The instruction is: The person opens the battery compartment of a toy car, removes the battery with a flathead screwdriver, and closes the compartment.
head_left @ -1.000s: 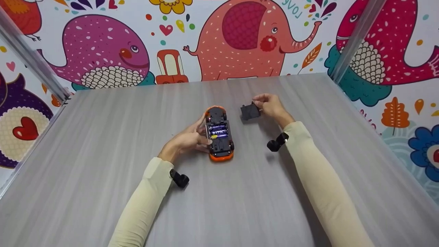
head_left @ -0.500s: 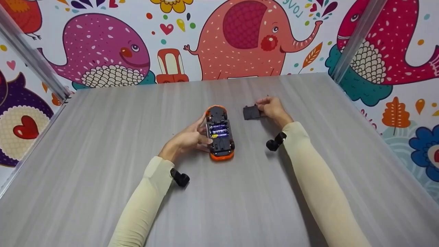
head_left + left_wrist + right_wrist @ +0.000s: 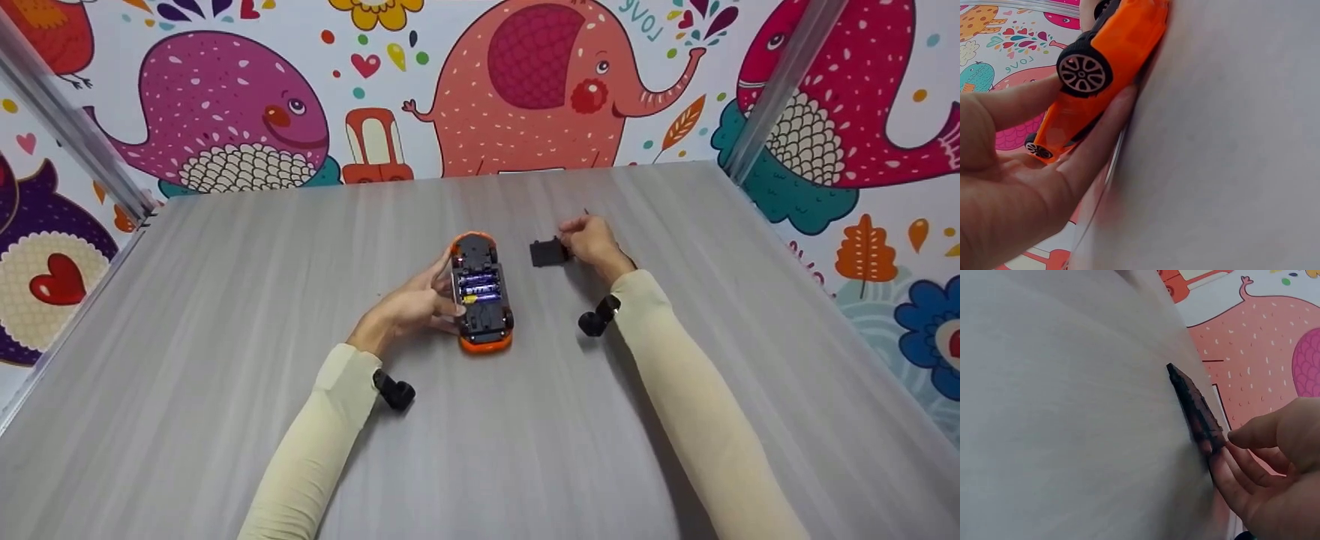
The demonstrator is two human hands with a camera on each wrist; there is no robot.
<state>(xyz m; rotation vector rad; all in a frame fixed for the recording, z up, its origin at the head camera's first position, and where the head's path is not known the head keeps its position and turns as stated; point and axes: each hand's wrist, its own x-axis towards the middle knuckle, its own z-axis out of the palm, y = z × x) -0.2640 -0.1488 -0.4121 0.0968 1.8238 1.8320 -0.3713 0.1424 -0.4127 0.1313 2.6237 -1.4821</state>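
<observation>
An orange toy car (image 3: 472, 322) lies wheels-up in my left hand (image 3: 409, 307), its black underside facing the head camera. The left thumb rests on the underside while the fingers reach along the car's side and under it. In its uncovered battery bay sit several purple batteries (image 3: 478, 288). To the car's right, a flat black battery cover (image 3: 549, 253) is low over the table. My right hand (image 3: 594, 244) has it by its right end, thumb and fingertips at that edge. The right wrist view shows the cover (image 3: 1195, 408) edge-on with fingers beneath its near end.
The grey wood-grain table (image 3: 225, 375) extends around both hands. A patterned wall (image 3: 525, 112) with cartoon animals stands behind it, with metal posts (image 3: 780, 82) at the corners. A thin dark tip (image 3: 586, 212) shows just past the right hand.
My right hand has shifted slightly right and toward me, bringing the battery cover lower and flatter to the table. The left hand and the toy car stay in place.
</observation>
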